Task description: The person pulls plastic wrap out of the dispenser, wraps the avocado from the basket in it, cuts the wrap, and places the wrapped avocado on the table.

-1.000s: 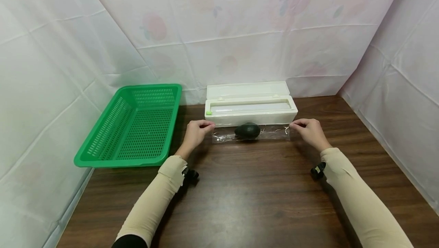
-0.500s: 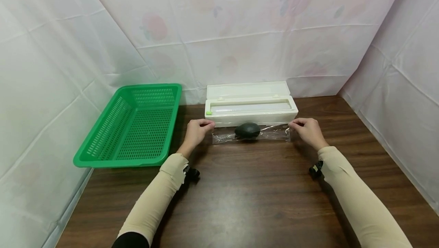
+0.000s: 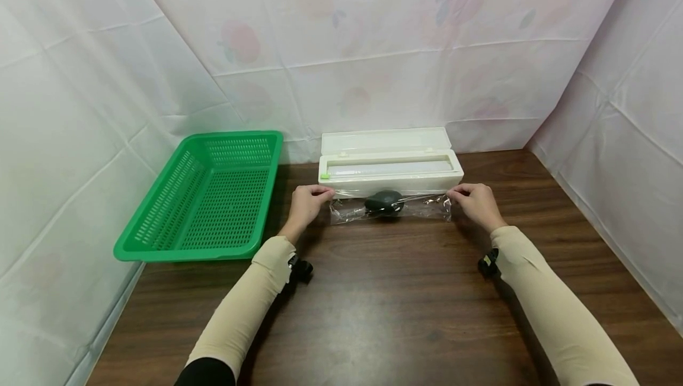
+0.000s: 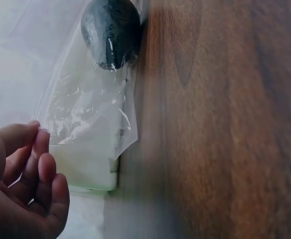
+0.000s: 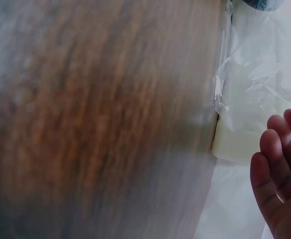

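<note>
Dark wood table (image 3: 384, 291), both hands (image 3: 305, 204) apparently pinching cling film (image 3: 421, 207) taut over avocado (image 3: 383, 202).

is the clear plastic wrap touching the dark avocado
Touching. The left wrist view shows the clear plastic wrap draped over the dark green avocado, clinging to its skin; the head view agrees.

A green basket (image 3: 205, 196) is being kept on the wooden table (image 3: 384, 309), beside the draped white sheeting (image 3: 69, 107).
</note>
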Motion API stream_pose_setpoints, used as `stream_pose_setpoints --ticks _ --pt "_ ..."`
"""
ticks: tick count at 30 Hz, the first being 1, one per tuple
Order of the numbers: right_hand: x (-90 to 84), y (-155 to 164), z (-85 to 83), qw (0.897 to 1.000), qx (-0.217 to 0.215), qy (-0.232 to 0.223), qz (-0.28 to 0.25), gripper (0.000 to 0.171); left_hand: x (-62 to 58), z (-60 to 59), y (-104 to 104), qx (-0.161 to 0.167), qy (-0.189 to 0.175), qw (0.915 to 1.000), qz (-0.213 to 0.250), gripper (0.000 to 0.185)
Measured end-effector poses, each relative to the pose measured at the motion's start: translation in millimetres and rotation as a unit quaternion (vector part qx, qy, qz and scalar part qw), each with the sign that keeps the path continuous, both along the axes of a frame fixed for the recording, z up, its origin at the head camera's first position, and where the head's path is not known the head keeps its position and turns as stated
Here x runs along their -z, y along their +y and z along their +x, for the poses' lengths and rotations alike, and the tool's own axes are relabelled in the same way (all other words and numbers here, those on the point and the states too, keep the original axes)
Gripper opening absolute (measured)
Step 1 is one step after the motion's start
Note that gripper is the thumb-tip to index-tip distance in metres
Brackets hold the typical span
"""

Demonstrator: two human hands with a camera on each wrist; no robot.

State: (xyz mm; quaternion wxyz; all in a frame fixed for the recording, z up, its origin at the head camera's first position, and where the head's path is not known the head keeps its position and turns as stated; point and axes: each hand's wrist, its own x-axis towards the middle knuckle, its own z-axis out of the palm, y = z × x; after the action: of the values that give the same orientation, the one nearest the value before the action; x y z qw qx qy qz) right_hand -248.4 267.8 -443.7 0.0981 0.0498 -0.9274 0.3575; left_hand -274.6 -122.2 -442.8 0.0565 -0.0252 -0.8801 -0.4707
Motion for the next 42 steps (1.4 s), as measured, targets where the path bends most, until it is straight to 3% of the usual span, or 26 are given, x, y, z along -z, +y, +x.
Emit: stream_pose_setpoints --ticks 20,30,42 --pt "6.9 -4.2 -10.2 0.999 0.013 -0.033 0.02 0.024 6.3 -6.0 2.0 -0.04 -0.038 0.9983 -0.018 0.02" --pt "6.6 -5.5 -11.9 0.997 0.006 -0.065 0.032 0.026 7.8 -7.0 2.1 -0.043 -0.037 0.9975 -0.041 0.019" --pt "8.1 -7.2 -17.0 0.994 -0.013 -0.099 0.053 0.023 7.0 -7.3 3.2 -0.052 -0.068 0.994 -0.068 0.02"
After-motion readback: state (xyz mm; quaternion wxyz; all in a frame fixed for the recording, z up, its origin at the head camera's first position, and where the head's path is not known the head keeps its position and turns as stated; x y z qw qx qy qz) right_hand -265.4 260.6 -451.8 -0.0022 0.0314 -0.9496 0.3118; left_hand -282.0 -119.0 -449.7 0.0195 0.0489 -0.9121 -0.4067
